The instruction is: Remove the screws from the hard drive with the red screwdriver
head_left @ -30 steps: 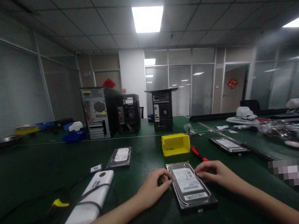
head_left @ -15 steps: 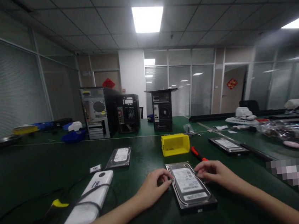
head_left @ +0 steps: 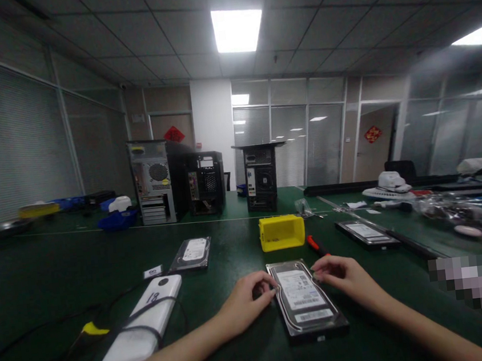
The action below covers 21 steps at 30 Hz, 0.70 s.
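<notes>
A hard drive [head_left: 305,297] with a white label lies flat on the green table, its far end toward a yellow bin. My left hand [head_left: 253,294] has its fingers curled and its fingertips at the drive's left edge. From the other side, my right hand [head_left: 341,276] pinches at the right edge with bent thumb and fingers. Anything small between the fingertips is too fine to make out. Just beyond my right hand lies a red and black tool handle [head_left: 317,245], partly hidden by the fingers.
The yellow bin [head_left: 283,246] rests on its side. Other hard drives lie to the left [head_left: 192,253] and right [head_left: 367,234]. A white power bank-like block [head_left: 142,326] with a black cable sits near my left forearm. Computer cases [head_left: 159,180] stand at the back.
My right hand's fingertips have come slightly nearer the drive's right edge. My left hand and the drive stay almost where they were; the view has shifted very slightly.
</notes>
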Tool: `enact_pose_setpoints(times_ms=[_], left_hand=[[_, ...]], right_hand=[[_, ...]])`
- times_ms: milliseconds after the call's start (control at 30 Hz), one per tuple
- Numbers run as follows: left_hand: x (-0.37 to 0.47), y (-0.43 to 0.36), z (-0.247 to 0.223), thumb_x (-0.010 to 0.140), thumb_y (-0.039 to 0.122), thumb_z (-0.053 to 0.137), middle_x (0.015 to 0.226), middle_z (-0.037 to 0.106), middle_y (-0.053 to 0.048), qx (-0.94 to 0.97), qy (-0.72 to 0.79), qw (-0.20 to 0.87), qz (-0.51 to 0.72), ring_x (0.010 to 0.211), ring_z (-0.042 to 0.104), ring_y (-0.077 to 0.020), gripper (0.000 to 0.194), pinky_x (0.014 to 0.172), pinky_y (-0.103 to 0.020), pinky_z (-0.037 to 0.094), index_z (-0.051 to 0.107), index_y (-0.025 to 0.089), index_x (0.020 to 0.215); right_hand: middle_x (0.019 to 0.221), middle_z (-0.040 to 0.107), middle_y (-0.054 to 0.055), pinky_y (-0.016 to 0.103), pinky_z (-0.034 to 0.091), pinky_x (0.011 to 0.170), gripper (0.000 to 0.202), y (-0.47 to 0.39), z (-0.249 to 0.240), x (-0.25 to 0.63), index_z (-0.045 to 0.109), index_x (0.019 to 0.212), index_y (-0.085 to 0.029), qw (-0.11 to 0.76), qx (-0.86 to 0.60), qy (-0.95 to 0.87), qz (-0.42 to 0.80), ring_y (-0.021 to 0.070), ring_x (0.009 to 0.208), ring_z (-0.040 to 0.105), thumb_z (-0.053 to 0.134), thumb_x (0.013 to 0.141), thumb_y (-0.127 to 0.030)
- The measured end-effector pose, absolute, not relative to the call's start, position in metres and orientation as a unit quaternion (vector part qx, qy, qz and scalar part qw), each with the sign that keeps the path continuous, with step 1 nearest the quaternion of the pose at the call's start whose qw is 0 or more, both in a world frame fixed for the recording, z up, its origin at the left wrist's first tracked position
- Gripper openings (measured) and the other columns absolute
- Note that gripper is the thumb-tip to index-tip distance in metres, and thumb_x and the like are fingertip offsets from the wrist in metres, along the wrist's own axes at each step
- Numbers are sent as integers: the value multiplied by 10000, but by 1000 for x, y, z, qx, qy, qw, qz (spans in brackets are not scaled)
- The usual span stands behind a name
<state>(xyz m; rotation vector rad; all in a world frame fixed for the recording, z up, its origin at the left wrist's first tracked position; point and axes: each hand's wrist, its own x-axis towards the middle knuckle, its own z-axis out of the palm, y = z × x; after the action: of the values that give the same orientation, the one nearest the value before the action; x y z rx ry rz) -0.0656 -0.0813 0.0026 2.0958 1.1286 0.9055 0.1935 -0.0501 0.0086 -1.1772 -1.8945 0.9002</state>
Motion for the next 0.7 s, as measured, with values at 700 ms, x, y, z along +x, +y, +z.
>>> enact_pose_setpoints(times_ms=[700], left_hand=[[-66, -82, 5, 820, 212, 514, 814, 594, -19, 788, 423, 294, 337, 764, 531, -150, 181, 690, -221, 399, 627, 150, 947]], right_hand=[[925, 638, 82, 338, 476, 794, 280, -53, 13, 193, 609, 934, -131, 350, -468, -709, 394, 200, 877, 601, 583, 775, -360]])
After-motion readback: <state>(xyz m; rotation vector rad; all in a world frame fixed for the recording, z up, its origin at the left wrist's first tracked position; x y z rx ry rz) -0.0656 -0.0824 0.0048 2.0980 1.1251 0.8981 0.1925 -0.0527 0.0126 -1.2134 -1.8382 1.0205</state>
